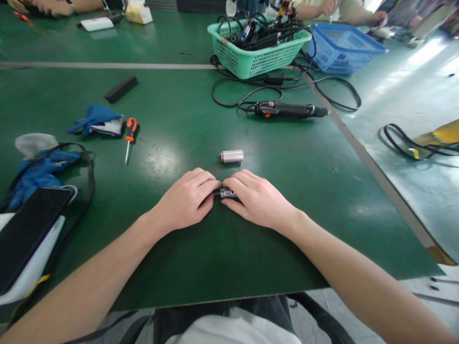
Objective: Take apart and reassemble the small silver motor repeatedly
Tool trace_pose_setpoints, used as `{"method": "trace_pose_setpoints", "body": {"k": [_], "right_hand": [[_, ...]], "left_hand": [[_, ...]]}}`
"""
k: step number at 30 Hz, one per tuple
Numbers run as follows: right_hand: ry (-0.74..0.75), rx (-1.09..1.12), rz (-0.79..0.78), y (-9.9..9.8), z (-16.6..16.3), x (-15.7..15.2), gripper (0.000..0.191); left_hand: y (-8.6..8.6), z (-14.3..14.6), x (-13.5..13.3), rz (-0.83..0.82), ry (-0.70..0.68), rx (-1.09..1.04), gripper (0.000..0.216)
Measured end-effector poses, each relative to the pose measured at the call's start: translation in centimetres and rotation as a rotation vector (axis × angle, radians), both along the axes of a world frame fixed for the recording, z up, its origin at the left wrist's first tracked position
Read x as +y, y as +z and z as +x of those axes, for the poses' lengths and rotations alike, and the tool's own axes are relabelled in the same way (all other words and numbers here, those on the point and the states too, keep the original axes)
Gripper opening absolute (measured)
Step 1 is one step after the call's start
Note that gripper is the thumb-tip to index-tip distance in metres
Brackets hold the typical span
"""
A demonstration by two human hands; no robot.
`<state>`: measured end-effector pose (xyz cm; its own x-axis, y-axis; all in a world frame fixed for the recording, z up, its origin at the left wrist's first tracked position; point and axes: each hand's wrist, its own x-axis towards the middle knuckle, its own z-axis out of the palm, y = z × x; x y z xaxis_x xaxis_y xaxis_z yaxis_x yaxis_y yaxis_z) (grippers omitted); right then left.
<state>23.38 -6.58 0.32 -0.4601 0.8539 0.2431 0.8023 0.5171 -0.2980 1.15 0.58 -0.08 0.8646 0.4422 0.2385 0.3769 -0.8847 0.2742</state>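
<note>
My left hand (188,198) and my right hand (256,198) rest together on the green table (201,267), fingers curled round a small grey and black part (226,193) pinched between them. Most of that part is hidden by my fingers. A short silver cylinder (231,156) lies on its side just beyond my hands, untouched. Further back lies a black electric screwdriver (287,110) with its cable looping behind it.
An orange-handled screwdriver (128,138) and blue cloths (96,120) lie at the left, near a black bar (121,89). A black tablet (28,229) sits at the left edge. A green basket (256,45) of cables and a blue basket (340,48) stand at the back. Other people's hands (53,5) work at the far edge.
</note>
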Motion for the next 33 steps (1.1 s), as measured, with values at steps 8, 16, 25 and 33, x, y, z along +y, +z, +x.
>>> {"method": "trace_pose_setpoints", "body": {"k": [8,16,25,33], "right_hand": [[-0.011,0.037,-0.026,-0.5,-0.02,0.23,0.016],[-0.02,0.052,-0.032,-0.71,0.08,0.21,0.017],[-0.021,0.054,-0.032,-0.53,0.03,0.21,0.016],[-0.021,0.067,-0.04,-0.71,0.07,0.24,0.017]], "left_hand": [[0.05,0.09,-0.03,0.006,0.004,0.007,0.028],[-0.05,-0.01,-0.03,-0.007,0.03,0.02,0.021],[-0.09,0.06,0.05,-0.003,0.035,0.031,0.02],[0.0,0.1,-0.01,-0.002,0.03,0.036,0.015]]}}
